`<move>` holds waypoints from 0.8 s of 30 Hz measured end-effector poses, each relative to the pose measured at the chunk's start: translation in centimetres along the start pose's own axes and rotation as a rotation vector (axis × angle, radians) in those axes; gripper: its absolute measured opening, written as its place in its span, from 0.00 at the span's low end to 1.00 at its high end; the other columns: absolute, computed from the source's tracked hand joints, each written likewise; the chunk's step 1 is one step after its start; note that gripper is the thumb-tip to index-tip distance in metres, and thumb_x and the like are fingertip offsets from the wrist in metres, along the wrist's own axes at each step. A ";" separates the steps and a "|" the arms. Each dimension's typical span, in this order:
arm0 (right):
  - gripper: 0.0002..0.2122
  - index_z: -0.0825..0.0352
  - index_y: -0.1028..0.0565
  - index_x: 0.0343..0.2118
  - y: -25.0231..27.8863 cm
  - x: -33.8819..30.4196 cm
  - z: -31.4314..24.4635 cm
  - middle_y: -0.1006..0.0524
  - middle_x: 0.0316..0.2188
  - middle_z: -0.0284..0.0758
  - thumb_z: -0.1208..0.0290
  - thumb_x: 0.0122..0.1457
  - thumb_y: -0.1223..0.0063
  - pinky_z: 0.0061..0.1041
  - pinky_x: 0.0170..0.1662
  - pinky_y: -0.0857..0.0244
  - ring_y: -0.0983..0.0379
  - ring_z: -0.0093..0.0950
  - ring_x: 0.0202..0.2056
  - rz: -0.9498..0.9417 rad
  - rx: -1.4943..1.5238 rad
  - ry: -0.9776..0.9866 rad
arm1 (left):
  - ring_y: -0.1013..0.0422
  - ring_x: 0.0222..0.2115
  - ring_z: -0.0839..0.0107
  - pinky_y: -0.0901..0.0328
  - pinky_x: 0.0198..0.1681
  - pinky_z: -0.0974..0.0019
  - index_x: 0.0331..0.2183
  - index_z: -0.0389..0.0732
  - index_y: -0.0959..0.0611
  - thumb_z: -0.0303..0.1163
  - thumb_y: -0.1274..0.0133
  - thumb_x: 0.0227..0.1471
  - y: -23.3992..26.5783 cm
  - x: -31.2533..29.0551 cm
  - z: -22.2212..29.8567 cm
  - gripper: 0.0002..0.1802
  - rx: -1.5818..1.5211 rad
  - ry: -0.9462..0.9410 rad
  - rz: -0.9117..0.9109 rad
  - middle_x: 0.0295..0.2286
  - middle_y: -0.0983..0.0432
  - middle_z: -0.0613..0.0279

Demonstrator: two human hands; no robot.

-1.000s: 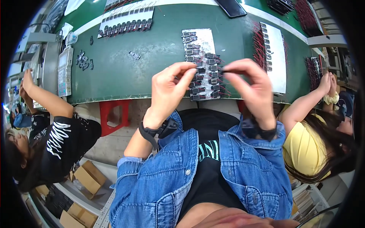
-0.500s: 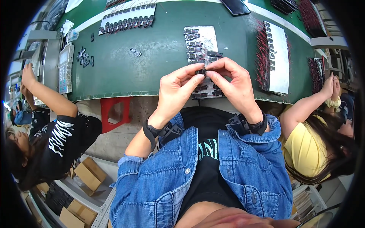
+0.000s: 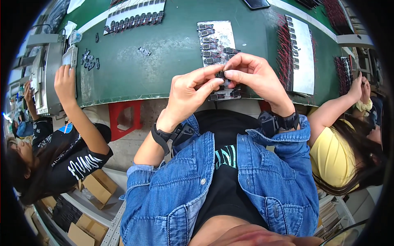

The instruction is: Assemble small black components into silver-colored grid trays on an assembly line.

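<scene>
Above the table's near edge, my left hand [image 3: 189, 93] pinches a small black part [image 3: 221, 75], which looks like a miniature speaker module. My right hand [image 3: 258, 78] is closed in a pinch against the other side of it, thumb and forefinger touching the part. Fingers cover most of it, so its details are hidden. Just beyond and under the hands lies a whitish board [image 3: 223, 30] with similar black modules [image 3: 210, 41] set in two columns. A few of these modules [image 3: 217, 97] show below the fingertips.
Another white board [image 3: 303, 53] with modules and red wires lies to the right, and one [image 3: 135, 14] far left. Loose modules [image 3: 89, 60] and a single one [image 3: 144, 51] rest on the green table [image 3: 164, 78]. A phone [image 3: 257, 3] lies at the back. Co-workers sit on both sides.
My right hand has turned and moved slightly up and right, its fingers curling more around the part. The left co-worker's arm has swung over the keypad device at the table's left.
</scene>
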State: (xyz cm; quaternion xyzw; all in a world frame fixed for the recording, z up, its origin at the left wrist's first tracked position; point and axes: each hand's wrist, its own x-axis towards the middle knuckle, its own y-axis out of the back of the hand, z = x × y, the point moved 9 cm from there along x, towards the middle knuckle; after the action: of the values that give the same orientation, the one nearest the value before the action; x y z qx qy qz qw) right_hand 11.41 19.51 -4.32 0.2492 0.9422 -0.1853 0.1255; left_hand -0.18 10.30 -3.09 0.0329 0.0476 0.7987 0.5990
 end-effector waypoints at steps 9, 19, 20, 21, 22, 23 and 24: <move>0.07 0.70 0.25 0.41 0.1 -0.4 0.0 0.24 0.37 0.29 0.75 0.63 0.45 0.18 0.41 0.28 0.25 0.17 0.37 0.058 -0.075 0.038 | 0.21 0.30 0.78 0.26 0.35 0.73 0.47 0.38 0.17 0.23 0.41 0.55 -0.2 0.0 -0.2 0.17 -0.034 0.008 0.026 0.33 0.15 0.60; 0.07 0.69 0.26 0.40 0.1 -0.4 0.3 0.25 0.36 0.29 0.73 0.62 0.43 0.19 0.39 0.27 0.26 0.18 0.36 0.046 0.006 -0.061 | 0.20 0.31 0.78 0.26 0.35 0.73 0.47 0.38 0.16 0.23 0.40 0.54 -0.2 0.1 0.0 0.17 0.021 0.028 0.019 0.34 0.15 0.58; 0.07 0.69 0.26 0.40 0.1 -0.3 0.4 0.25 0.36 0.29 0.73 0.62 0.43 0.19 0.39 0.27 0.26 0.18 0.36 0.046 0.005 -0.061 | 0.20 0.31 0.78 0.26 0.35 0.73 0.47 0.38 0.16 0.23 0.40 0.54 -0.3 0.1 0.1 0.17 0.035 0.021 0.013 0.34 0.15 0.58; 0.07 0.68 0.26 0.40 0.1 -0.3 0.4 0.25 0.36 0.28 0.73 0.62 0.43 0.19 0.38 0.27 0.26 0.18 0.36 0.038 0.020 -0.054 | 0.20 0.31 0.78 0.26 0.35 0.73 0.47 0.38 0.16 0.23 0.40 0.54 -0.4 0.1 0.2 0.17 0.049 0.014 0.008 0.34 0.15 0.58; 0.07 0.68 0.27 0.40 0.0 -0.2 0.5 0.25 0.36 0.28 0.73 0.62 0.43 0.19 0.38 0.27 0.26 0.18 0.36 0.030 0.035 -0.046 | 0.20 0.31 0.78 0.26 0.35 0.73 0.47 0.38 0.16 0.23 0.40 0.54 -0.5 0.1 0.2 0.17 0.049 0.014 0.009 0.34 0.15 0.58; 0.07 0.67 0.27 0.40 -0.1 -0.2 0.6 0.26 0.37 0.28 0.73 0.61 0.42 0.19 0.37 0.27 0.26 0.18 0.36 0.023 0.050 -0.039 | 0.20 0.31 0.78 0.26 0.35 0.73 0.47 0.38 0.16 0.23 0.40 0.54 -0.5 0.0 0.2 0.17 0.026 0.011 0.018 0.34 0.15 0.58; 0.07 0.67 0.27 0.40 -0.1 -0.2 0.6 0.26 0.37 0.28 0.73 0.61 0.42 0.19 0.37 0.27 0.26 0.18 0.36 0.024 0.049 -0.038 | 0.21 0.31 0.78 0.26 0.35 0.73 0.47 0.38 0.16 0.23 0.40 0.54 -0.5 0.0 0.1 0.17 0.002 0.008 0.027 0.34 0.15 0.58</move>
State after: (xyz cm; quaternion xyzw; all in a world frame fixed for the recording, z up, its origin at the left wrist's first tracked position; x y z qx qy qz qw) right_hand 11.65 19.12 -4.80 0.2597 0.9319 -0.2113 0.1393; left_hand 0.31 10.48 -3.01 0.0309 0.0502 0.8068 0.5879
